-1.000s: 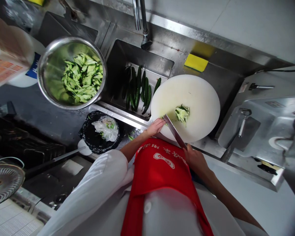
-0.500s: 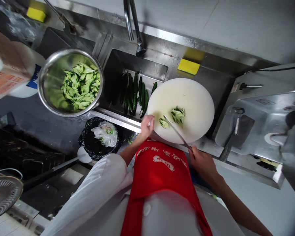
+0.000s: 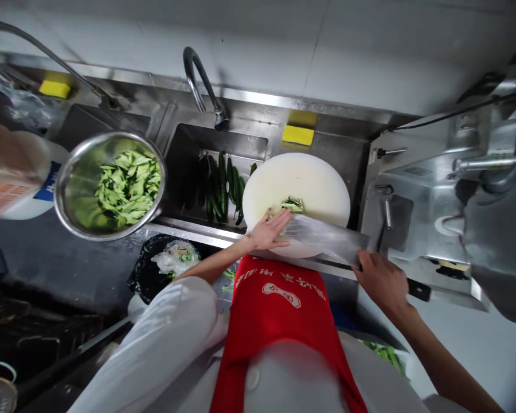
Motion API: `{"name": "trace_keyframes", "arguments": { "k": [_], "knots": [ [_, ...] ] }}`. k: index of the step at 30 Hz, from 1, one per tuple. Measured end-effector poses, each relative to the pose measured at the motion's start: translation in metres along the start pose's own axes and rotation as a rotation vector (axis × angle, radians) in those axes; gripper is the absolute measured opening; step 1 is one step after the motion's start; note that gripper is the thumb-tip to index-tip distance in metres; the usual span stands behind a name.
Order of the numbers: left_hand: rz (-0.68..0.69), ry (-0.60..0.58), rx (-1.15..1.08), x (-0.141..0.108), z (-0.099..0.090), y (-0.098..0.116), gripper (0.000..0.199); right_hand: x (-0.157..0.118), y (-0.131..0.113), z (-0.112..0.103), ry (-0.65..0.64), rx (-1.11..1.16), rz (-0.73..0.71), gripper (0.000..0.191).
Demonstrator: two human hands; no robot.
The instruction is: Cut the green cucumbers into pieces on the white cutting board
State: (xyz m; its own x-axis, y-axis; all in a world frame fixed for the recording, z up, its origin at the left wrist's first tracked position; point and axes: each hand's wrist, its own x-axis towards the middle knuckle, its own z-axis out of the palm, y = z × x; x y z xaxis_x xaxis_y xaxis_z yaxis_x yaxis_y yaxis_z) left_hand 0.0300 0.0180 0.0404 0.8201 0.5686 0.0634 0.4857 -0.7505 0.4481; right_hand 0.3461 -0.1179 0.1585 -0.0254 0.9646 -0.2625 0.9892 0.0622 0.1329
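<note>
My right hand (image 3: 382,279) grips the dark handle of a cleaver (image 3: 327,236). The wide blade, a little smeared by motion, lies nearly flat across the near edge of the round white cutting board (image 3: 303,172). My left hand (image 3: 270,229) reaches over the board's near left side, fingers stretched out by the blade's far end; whether they touch the steel I cannot tell. Just beyond the fingertips and blade sits a small pile of cut cucumber (image 3: 293,204), partly hidden by them.
Left of the board, whole cucumbers (image 3: 221,186) lie in a sink (image 3: 180,149) under a faucet (image 3: 202,77). Further left stands a steel bowl (image 3: 64,195) of cucumber slices. A black-lined bin (image 3: 140,269) is below. Behind the board rests a yellow sponge (image 3: 298,135); a metal machine (image 3: 417,201) stands right.
The cleaver has turned from edge-on to lying flat, its handle further right. My left hand has moved from the board's edge onto it and its fingers have straightened. The view has shifted.
</note>
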Motion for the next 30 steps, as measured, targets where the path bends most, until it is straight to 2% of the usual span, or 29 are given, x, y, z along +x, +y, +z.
{"name": "trace_keyframes", "arguments": {
  "k": [3,6,8,11,14,16,21,25,28,30],
  "knots": [
    [-0.056,0.001,-0.007,-0.011,0.015,-0.030,0.104,-0.019,0.024,0.012,0.029,0.195,0.230,0.027],
    [-0.108,0.080,-0.047,0.014,0.028,-0.042,0.106,-0.015,0.029,0.033,-0.044,0.635,0.375,0.030],
    [-0.107,0.113,-0.083,0.040,0.035,-0.043,0.105,-0.002,0.024,0.054,-0.129,0.921,0.432,0.035],
    [-0.053,0.095,-0.112,0.067,0.040,-0.041,0.101,0.018,0.014,0.089,-0.182,1.191,0.507,0.044],
    [-0.041,0.089,-0.113,0.071,0.042,-0.033,0.098,0.031,0.002,0.114,-0.184,1.278,0.508,0.049],
    [-0.095,0.132,-0.110,0.069,0.045,-0.025,0.096,0.037,-0.010,0.119,-0.204,1.275,0.480,0.049],
    [-0.246,0.276,-0.134,0.070,0.053,-0.003,0.090,0.063,-0.066,0.106,-0.187,1.301,0.388,0.044],
    [-0.346,0.426,-0.196,0.070,0.053,0.004,0.074,0.086,-0.122,0.095,-0.193,1.257,0.310,0.039],
    [-0.484,0.598,-0.219,0.045,0.033,-0.010,0.054,0.102,-0.173,0.081,-0.216,1.228,0.255,0.032],
    [-0.576,0.707,-0.177,0.009,0.004,-0.033,0.046,0.117,-0.219,0.062,-0.251,1.198,0.156,0.027]
  ]
}}
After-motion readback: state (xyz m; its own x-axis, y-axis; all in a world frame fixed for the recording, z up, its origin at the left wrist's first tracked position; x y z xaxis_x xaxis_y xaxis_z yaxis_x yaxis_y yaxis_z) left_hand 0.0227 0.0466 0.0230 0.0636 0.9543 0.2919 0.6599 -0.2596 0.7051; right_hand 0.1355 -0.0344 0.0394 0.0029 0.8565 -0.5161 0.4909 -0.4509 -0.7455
